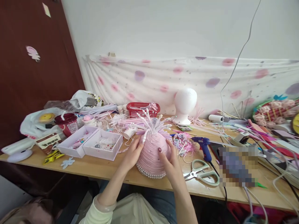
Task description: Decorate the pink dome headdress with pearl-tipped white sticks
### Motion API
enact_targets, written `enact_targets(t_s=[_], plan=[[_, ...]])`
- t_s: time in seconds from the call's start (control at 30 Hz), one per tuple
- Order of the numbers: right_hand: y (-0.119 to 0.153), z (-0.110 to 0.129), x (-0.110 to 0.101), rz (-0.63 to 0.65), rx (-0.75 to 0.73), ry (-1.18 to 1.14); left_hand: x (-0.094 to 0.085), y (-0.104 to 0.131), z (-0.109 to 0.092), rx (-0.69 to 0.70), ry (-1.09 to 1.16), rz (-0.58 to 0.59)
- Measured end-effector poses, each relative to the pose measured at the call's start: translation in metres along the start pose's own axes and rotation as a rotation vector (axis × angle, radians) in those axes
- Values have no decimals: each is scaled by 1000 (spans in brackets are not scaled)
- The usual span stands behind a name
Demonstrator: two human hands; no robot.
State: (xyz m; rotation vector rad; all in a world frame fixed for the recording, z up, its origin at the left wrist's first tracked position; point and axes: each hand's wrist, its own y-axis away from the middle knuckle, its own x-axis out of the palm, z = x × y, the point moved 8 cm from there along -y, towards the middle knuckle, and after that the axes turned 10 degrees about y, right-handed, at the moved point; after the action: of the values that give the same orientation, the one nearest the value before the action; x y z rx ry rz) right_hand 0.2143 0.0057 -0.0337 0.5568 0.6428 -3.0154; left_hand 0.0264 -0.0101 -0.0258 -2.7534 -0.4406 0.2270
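A wooden table [93, 164] runs under the pink hat [151, 155] and far out on both sides of it. Behind the hat, a white cloth [158, 74] with pink and purple spots hangs on the wall. A white foam head [185, 102] stands behind the hat, a bit to the right.

The hat is round like a dome, with lines going around it. It is at the front edge of the table, but I cannot tell if it sits on the wood or is held just over it.

A red basket [134, 112] is behind the hat, a bit to the left. Two white boxes [105, 156] with beads and small bits inside are left of the hat.

The left hand [133, 153] is on the hat's left side, its thumb near the top. The right hand [172, 160] is on the right side, its thumb across the front. Both hands have the hat squeezed between them; some fingers are hidden, so I cannot tell how those sit.

Scissors [199, 176] lie to the right of the hat, blades toward it. A blue glue gun [205, 149] lies farther back on that side. A pale blue flower [67, 162] lies far left of the hat. Tiny pearls [149, 175] go around the hat's bottom.
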Motion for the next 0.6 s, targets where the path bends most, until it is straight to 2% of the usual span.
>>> enact_targets(t_s=[0.13, 0.3, 0.4, 0.47, 0.53, 0.6], plan=[[3, -1, 2, -21, -40, 12, -10, 7, 1, 14, -45, -113], [6, 14, 1, -93, -91, 77, -14, 19, 0, 60, -48, -130], [15, 37, -20, -270, -124, 106, -19, 25, -3, 95, -66, -147], [33, 44, -36, -342, -176, -4, -20, 28, -9, 135, -92, -165], [60, 44, -33, -134, -294, -180, -19, 33, -16, 187, -130, -175], [105, 38, -21, 199, -441, -192, -14, 38, -25, 262, -174, -168]])
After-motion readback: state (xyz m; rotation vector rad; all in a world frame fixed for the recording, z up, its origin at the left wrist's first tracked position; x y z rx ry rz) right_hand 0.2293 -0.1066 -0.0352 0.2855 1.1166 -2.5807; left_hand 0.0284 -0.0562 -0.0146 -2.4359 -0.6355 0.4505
